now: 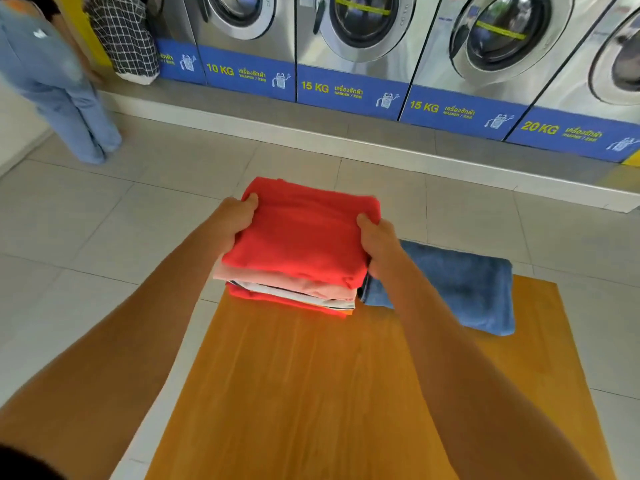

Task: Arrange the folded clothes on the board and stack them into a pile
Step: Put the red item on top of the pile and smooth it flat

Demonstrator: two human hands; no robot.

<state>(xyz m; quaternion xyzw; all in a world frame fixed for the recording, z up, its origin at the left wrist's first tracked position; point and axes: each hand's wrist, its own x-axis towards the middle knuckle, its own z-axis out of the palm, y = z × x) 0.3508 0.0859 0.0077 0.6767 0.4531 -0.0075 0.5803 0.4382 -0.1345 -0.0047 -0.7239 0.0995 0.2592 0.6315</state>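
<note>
Both bare arms reached in from the bottom corners toward frame centre. Left hand (235,220) clamped the left edge of the pile of folded clothes (294,265), thumb on top of the red top garment (301,233), other fingers hidden under the fabric. Right hand (379,242) gripped the pile's right edge the same way, thumb pressed on the red cloth. Hands were apart, one on each side of the pile.

Pile sat at centre frame over the far edge of the orange wooden board (311,393); could not tell if it was lifted or resting. Layers visible under the red piece: pink garment (294,284), then white and dark-striped pieces, then another red one at the bottom.

Folded blue towel (460,285) lay on the board just right of the pile, partly behind the right wrist, touching or nearly touching the pile's right side.

Board filled the lower centre of the frame, over a pale tiled floor (104,220). Row of front-load washing machines (360,26) ran across the top, with blue panels marked 10 KG, 15 KG, 20 KG. Upper left: another person's legs in light blue jeans (59,84) beside a black-and-white checked bag (124,36)
</note>
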